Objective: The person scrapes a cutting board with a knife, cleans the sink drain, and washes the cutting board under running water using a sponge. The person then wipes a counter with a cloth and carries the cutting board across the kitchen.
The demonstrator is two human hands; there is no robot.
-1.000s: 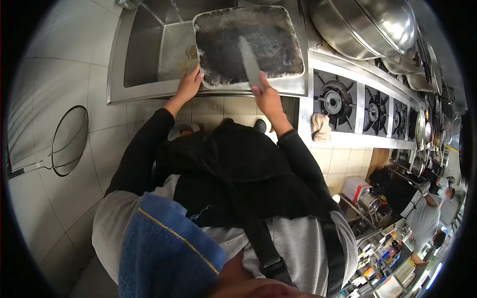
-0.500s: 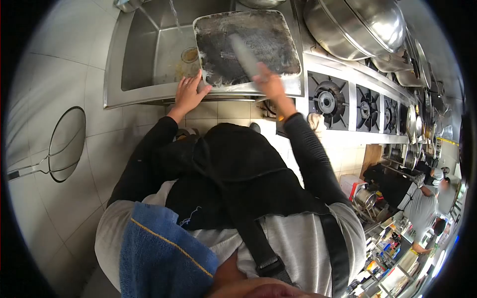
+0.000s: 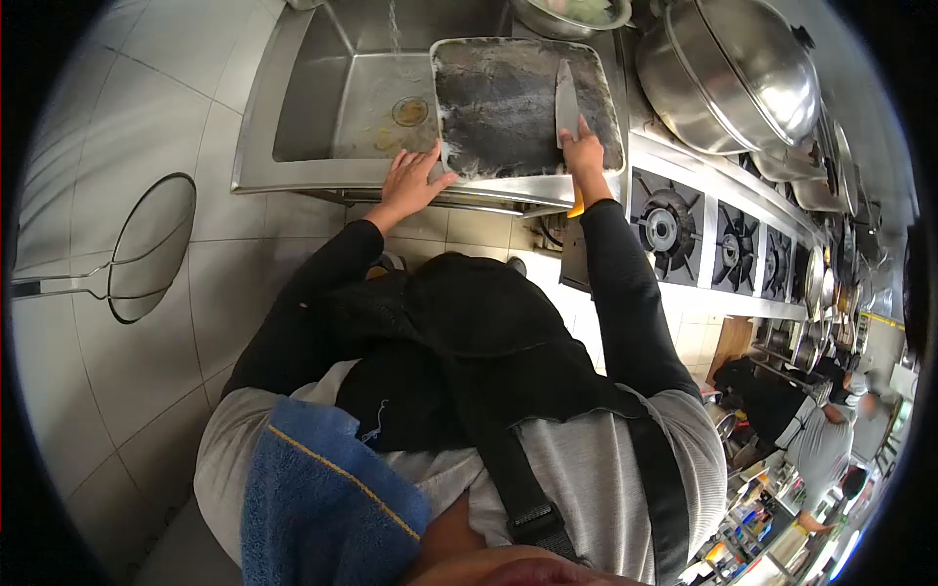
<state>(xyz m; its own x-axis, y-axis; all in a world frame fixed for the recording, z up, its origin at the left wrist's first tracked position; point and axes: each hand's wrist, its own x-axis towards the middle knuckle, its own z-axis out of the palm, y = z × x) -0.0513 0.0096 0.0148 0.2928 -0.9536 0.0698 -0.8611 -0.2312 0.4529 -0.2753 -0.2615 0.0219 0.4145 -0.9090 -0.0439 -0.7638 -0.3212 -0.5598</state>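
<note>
A dark, blackened rectangular board with a pale, worn rim lies over the right part of the sink and its front edge. My right hand is closed around a knife, whose broad blade points away from me over the right part of the board. The knife's handle is mostly hidden in my fingers. At the board's near left corner, my left hand rests with its fingers stretched out, touching the rim.
Water runs into the metal sink, with yellowish bits around the drain. A metal bowl and large steamer pot stand behind and right. Gas burners line the right. A strainer hangs left; another person stands far right.
My right hand has moved the knife from the board's middle to its right side, and the blade now points more straight away. My left hand stays at the corner. The whole view has shifted.
</note>
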